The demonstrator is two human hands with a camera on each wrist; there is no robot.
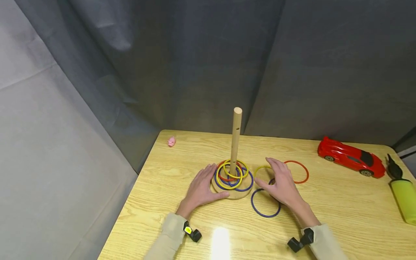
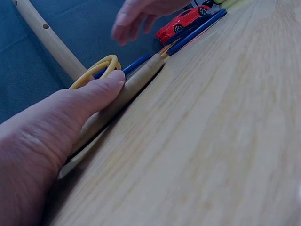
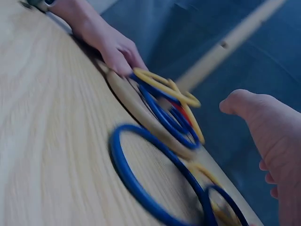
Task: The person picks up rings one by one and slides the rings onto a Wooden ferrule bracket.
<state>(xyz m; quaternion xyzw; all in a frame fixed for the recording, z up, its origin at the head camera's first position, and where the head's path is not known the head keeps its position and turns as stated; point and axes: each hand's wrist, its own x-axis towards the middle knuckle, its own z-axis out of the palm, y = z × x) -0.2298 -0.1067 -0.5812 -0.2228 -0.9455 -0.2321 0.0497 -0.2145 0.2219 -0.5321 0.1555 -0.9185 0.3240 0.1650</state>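
Note:
A wooden ring-toss stand, its peg (image 1: 235, 141) upright on a round base (image 1: 238, 195), stands on the table. Several yellow, blue and red rings lie piled around the peg's foot, among them a yellow ring (image 2: 111, 60). My left hand (image 1: 202, 187) grips the base from the left, thumb (image 2: 106, 89) along its near edge. To the right, my right hand (image 1: 282, 184) hovers with thumb and fingers spread, holding nothing. Below and around it on the table lie a blue ring (image 1: 267, 216), a yellow ring (image 1: 259, 168) and a red ring (image 1: 307, 174).
At the table's back right sits a red toy car (image 1: 352, 157). Beside it is a yellow-green cylinder (image 1: 404, 202) with a black tip. A small pink pig figure (image 1: 171, 141) stands at the back left. A dark curtain (image 1: 208, 72) hangs behind the table (image 1: 156, 202).

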